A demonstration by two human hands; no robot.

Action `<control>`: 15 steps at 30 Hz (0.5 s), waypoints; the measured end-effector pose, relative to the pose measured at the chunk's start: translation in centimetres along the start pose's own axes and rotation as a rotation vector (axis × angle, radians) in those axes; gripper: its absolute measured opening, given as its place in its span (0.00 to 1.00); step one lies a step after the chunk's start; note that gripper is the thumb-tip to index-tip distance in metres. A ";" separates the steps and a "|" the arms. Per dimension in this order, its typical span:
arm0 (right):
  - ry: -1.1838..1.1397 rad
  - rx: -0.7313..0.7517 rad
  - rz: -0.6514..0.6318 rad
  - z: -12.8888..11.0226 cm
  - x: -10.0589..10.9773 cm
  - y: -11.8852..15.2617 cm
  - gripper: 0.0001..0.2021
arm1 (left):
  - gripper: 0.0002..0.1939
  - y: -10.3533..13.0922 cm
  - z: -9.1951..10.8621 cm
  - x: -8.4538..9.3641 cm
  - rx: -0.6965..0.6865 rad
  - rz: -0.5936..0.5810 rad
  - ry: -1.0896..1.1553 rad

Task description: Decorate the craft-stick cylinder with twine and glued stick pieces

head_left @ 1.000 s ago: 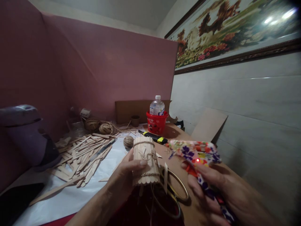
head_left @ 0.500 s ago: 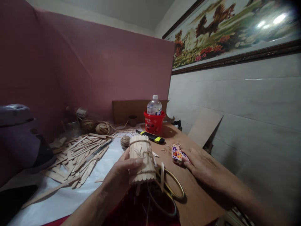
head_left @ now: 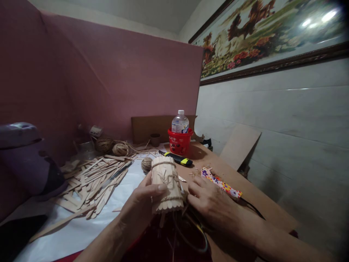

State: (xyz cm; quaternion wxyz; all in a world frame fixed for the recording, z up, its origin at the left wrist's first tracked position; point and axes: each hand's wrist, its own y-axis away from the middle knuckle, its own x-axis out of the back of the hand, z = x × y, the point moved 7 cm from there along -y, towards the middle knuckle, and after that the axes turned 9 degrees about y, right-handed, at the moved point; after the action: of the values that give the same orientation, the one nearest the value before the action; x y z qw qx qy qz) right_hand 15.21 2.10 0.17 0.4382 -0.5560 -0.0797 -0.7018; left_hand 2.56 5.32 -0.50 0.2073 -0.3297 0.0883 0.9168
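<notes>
Right hand (head_left: 211, 200) has shifted leftward off the white, flower-patterned glue gun (head_left: 225, 187), which it covered half a second ago; the gun now lies exposed on the brown tabletop (head_left: 275, 220), its body slanting from far left to near right, just beyond the knuckles, dark cord trailing behind. Left hand (head_left: 143, 200) little changed, as is the pale cylinder of flat wooden sticks (head_left: 171, 185) bound with two bands of twine.

Left grip: closed round the cylinder's left side, thumb across its front, fingers mostly out of sight behind. Cylinder held near the middle of the view, long axis close to upright, scalloped lower end toward the wearer, small twig-like bits on its face.

Right grip: fingers bent, palm down; fingertips partly hidden, so cannot tell how far apart they are or whether anything is pinched.

Key relation: cylinder lies immediately left of the right fingertips, its free right side facing them. Touching or merely close, cannot tell. Right hand is nearer also to the brass-coloured scissor handles (head_left: 201, 230), partly covered below it. Yellow-and-black utility knife (head_left: 177, 159) lies beyond the cylinder.
</notes>
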 end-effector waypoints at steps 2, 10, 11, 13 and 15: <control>-0.006 -0.052 0.066 0.6 0.7 0.2 0.06 | 0.25 0.0 0.0 -0.1 0.003 -0.025 0.003; -0.452 -0.426 0.545 1.9 5.2 2.3 0.06 | 0.29 0.1 -0.3 -0.3 0.032 -0.073 0.034; -0.549 -0.446 0.542 1.5 5.0 2.4 0.07 | 0.27 0.1 -0.4 -0.3 0.035 -0.056 0.029; -0.753 -0.542 0.515 1.1 4.2 2.5 0.08 | 0.26 0.1 -0.3 -0.3 0.028 -0.030 0.017; -0.946 -0.673 0.517 0.8 3.4 2.8 0.09 | 0.27 0.2 -0.1 -0.5 0.017 -0.028 0.018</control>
State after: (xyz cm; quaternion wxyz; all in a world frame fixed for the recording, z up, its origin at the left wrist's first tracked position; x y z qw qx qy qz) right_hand 17.74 -0.91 2.29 0.3122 -0.9145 0.0969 -0.2382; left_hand 2.89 4.95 -0.27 0.2219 -0.3374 0.0934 0.9100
